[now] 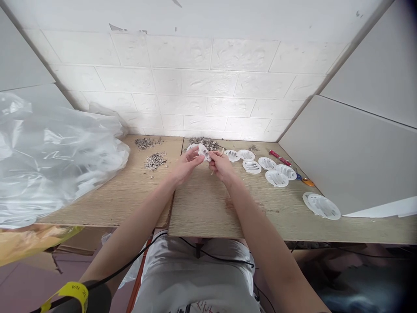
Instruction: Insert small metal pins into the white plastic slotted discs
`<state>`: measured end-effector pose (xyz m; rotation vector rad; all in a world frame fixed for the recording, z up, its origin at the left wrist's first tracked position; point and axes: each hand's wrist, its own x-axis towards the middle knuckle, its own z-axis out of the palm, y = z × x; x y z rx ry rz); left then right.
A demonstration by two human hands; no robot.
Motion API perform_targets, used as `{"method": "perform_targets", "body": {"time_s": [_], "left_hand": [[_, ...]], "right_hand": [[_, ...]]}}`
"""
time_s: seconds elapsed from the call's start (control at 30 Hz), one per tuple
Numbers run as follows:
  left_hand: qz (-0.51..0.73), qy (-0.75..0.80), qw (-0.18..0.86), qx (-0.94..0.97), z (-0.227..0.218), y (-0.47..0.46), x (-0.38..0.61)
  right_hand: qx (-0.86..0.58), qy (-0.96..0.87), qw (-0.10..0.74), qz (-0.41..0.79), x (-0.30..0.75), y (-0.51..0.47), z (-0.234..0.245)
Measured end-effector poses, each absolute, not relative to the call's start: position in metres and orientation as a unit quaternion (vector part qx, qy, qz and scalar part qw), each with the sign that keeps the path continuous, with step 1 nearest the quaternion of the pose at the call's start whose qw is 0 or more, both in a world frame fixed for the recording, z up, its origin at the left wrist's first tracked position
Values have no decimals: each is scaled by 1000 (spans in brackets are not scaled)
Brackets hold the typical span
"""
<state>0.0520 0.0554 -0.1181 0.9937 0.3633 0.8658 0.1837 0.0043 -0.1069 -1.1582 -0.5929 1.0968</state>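
Between both hands, a small white round plastic part (204, 152) with slots is held up above the table. My left hand (186, 165) grips its left edge between thumb and fingers. My right hand (222, 166) pinches the right side; a thin pale stick (213, 173) also pokes out from its fingers, its kind unclear. Just behind the hands lies a heap of small metal pieces (205, 142), with another white part (191, 148) partly hidden by the left fingers. Right of my right hand, several similar white slotted parts (251, 166) lie flat on the table.
Small metal pieces (155, 161) lie in piles on the left. A large clear plastic bag (58, 161) bulges over the left side. A red-handled tool (280, 157), an orange-and-blue tool (307, 181) and stacked white parts (322, 206) lie right. A white brick-patterned wall (208, 82) stands behind.
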Motion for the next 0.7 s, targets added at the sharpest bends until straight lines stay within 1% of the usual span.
{"method": "perform_targets", "body": {"time_s": [0.13,0.33,0.43,0.57,0.7], "left_hand": [[406,185,781,438,-114,59,50],[422,232,781,397,-109,60,52],[414,253,765,424,-111,60,52],[402,255,735,482,-113,60,49],[396,231,718,524,-111,61,45]], "right_hand": [[-516,-293,652,473,182,5,-106],[-589,-333,661,324,192,9,-110],[-594,-370,653,289,194,7,-109],[-557,-388,665,312,195,3,-104],[-485,-389,671,404,200,-3,-96]]}}
